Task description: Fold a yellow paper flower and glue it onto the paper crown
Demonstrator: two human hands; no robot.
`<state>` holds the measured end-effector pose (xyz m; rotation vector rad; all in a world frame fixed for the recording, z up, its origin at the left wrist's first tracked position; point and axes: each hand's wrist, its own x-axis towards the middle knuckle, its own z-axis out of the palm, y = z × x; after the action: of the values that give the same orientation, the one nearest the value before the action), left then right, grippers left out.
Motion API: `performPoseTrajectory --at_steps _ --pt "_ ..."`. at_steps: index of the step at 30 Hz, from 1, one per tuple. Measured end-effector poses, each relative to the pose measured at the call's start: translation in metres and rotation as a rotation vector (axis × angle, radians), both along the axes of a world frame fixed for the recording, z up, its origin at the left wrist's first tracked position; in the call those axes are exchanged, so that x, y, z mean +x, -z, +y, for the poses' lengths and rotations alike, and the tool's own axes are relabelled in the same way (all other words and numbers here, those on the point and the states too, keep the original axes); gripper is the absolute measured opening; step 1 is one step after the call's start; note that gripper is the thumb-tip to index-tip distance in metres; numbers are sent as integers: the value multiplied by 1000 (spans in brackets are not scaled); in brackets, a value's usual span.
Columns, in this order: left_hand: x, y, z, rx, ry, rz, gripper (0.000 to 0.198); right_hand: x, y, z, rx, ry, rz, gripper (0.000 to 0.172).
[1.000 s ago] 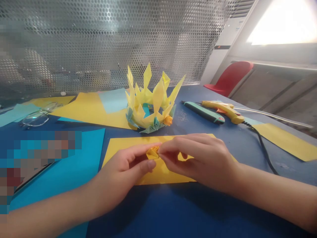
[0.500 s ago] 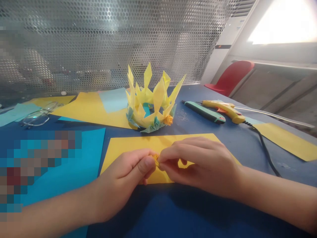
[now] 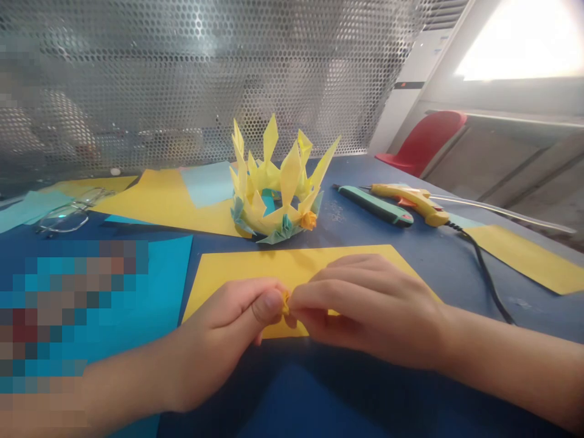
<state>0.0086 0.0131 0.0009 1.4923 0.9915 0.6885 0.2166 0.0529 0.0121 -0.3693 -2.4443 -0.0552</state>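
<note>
Between the fingertips of both hands is a small folded yellow paper piece [image 3: 286, 302], mostly hidden by the fingers. My left hand [image 3: 241, 310] pinches it with the thumb on top. From the other side, my right hand [image 3: 365, 301] grips it between thumb and index finger. Both hands hover over a yellow paper sheet [image 3: 237, 263] on the blue table. Just beyond stands a pale yellow paper crown [image 3: 290, 173] with tall points, blue-green folded leaves [image 3: 285, 229] and an orange paper rose [image 3: 308, 219] at its base.
Right of the crown lie a green-and-black cutter [image 3: 376, 205] and a yellow glue gun [image 3: 410, 201] with a black cord [image 3: 486, 267]. Glasses [image 3: 64, 218] and coloured sheets lie at left. A blue sheet [image 3: 168, 274] is by my left arm. A perforated metal panel [image 3: 205, 79] rises behind.
The right fingers have shifted slightly and closed in on the yellow paper piece. The left hand keeps its pinch. The whole view has moved a little.
</note>
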Motion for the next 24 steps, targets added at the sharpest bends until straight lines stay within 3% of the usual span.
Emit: performPoseTrajectory --at_steps 10,17,24 --pt "0 1 -1 0 4 -25 41 2 -4 1 10 -49 -57 20" --pt "1 9 0 -95 -84 -142 33 1 1 8 -101 -11 77 8" --pt "2 3 2 -150 -163 -270 41 -3 1 10 -129 -35 117 23"
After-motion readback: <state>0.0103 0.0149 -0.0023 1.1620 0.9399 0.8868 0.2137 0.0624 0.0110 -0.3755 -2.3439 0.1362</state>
